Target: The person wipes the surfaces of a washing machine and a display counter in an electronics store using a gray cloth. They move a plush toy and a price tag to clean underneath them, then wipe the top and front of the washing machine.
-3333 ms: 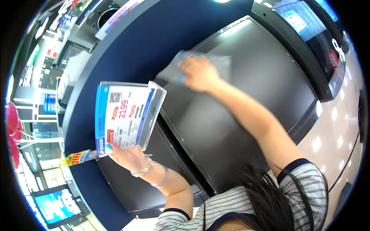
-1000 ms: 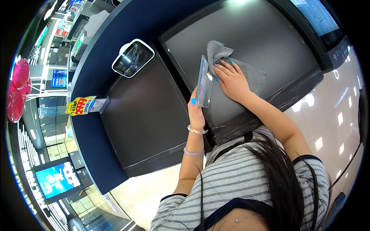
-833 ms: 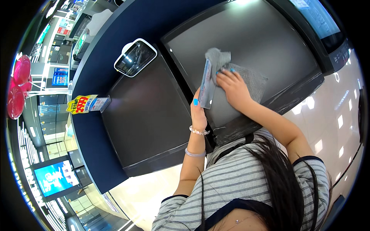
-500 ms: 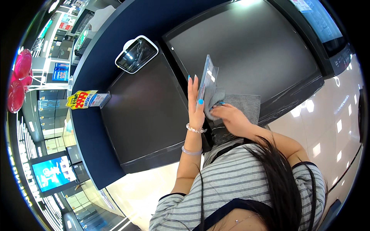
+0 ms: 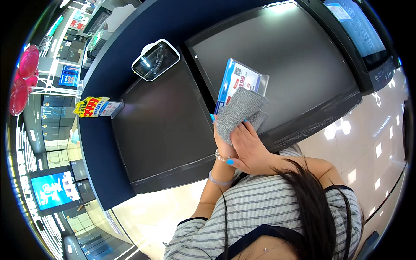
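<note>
The person wears a short-sleeved top [image 5: 255,197] in pale grey with narrow, darker grey stripes, its knit finely ribbed. A broad navy band edges the neckline [image 5: 277,231], and a slimmer navy trim finishes the left sleeve [image 5: 187,238] and the right sleeve [image 5: 345,210]. A thin necklace [image 5: 265,250] carries a tiny pendant. On the left wrist sits a bracelet [image 5: 222,156] of clear, pale beads; farther up the forearm is a smooth, pale lilac bangle [image 5: 215,180]. Nails on the left grip [image 5: 223,143] and right grip [image 5: 248,151] are painted bright blue. Long, dark hair [image 5: 310,212] falls loose over the right side of the top, with one thin strand on the left.
</note>
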`<state>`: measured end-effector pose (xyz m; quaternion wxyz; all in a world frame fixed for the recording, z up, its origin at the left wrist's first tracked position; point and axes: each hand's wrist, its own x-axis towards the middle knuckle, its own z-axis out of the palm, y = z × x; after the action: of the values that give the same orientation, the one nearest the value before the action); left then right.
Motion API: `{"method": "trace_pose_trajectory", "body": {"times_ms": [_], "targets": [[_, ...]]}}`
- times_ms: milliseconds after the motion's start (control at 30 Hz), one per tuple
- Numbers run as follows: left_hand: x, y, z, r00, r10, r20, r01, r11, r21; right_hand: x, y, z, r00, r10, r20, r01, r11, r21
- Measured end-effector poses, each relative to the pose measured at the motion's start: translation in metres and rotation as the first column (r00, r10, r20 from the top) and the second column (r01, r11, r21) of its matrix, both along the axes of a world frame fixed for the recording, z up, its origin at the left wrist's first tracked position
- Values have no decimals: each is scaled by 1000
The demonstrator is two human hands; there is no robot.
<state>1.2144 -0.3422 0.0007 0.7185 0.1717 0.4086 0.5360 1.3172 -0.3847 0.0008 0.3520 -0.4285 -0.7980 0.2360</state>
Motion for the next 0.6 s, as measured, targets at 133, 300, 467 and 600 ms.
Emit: {"method": "trace_pose_trajectory", "body": {"times_ms": [133,300,467,600], "targets": [[-6,-8,3,984,-105,144,86,987,134,1,2,12,998,38,50,-40,998,47],[-26,-20,-46,965,-254,67,227,935,271,11,34,55,990,-36,133,94,879,-467],[9,-10,0,967,-254,-33,234,821,521,19,97,27,776,-543,-321,616,762,200],[15,-4,12,970,-151,-189,232,803,549,7,102,27,691,-415,-591,515,857,1]]}}
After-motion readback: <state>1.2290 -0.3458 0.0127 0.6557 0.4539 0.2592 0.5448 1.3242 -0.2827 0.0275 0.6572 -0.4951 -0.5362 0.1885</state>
